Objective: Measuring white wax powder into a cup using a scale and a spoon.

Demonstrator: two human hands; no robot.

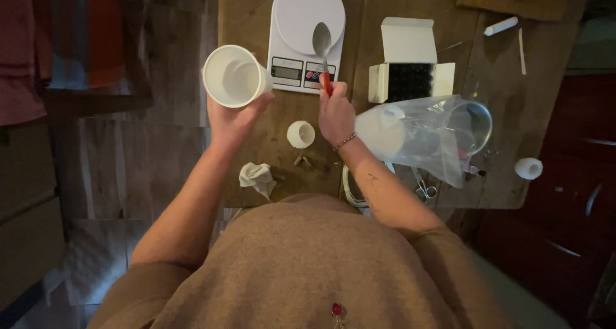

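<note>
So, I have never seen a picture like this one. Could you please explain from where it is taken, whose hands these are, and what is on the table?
The single picture comes from a camera worn on a person's head, looking down, so the arms belong to that person. The left hand holds a white cup, tilted so you see inside. The right hand holds a red-handled spoon over a white kitchen scale. On the wooden table lie a small white cup, a crumpled tissue, an open white box, a clear plastic bag and small scissors.

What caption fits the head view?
Left hand tilts white plastic cup; right hand holds red-handled metal spoon over white kitchen scale.
</note>
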